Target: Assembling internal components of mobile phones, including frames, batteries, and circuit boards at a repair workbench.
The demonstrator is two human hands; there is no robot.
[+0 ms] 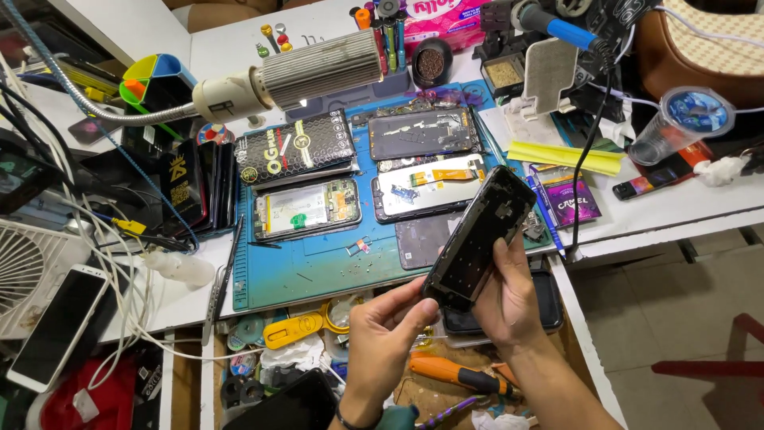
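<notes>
Working over blue rubbery repair mat point(318, 271), stripped phones lying flat on it. Black phone frame point(481, 237) held tilted above mat's near edge: matte, rectangular, inner side showing. Right hand point(509, 299) clamped round lower half; left hand point(390, 330) fingertips pinching bottom corner. Inspection step, seemingly; next move needs steady grip, fine fingertip work.

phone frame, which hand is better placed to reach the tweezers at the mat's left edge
Probably left. The left hand only pinches the phone frame's lower corner and sits nearer the tweezers; the right hand grips the frame's side.
</notes>
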